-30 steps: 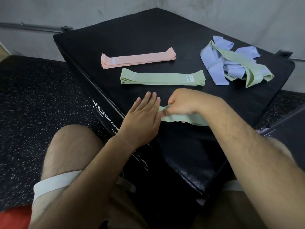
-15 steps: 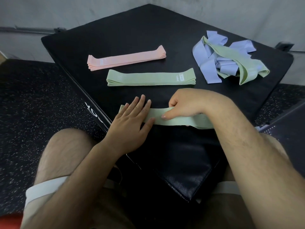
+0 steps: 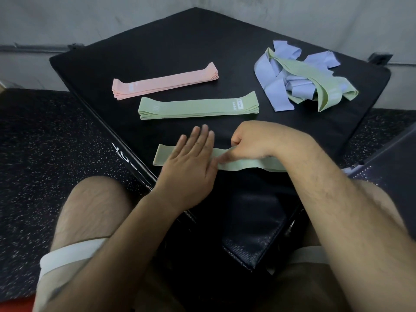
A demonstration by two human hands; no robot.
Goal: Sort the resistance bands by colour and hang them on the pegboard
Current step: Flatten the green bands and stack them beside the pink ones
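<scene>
Green band lies flat at the table's six o'clock edge. Our left hand presses it, fingers straight together, and our right hand pinches it (pink stack at eleven o'clock).

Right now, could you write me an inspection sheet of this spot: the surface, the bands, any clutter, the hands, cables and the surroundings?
Surface: top of a black padded box, with bands lying on it.
Job's things: pink stack and green stack, both flat and side by side; loose green band near the front edge; tangled pile of lilac and green bands at the far right, unsorted.
Clutter: nothing seen.
Hands: left hand lies flat on the loose green band with its fingers straight; right hand pinches the same band.
Cables: nothing seen.
Surroundings: speckled floor and grey wall.
</scene>
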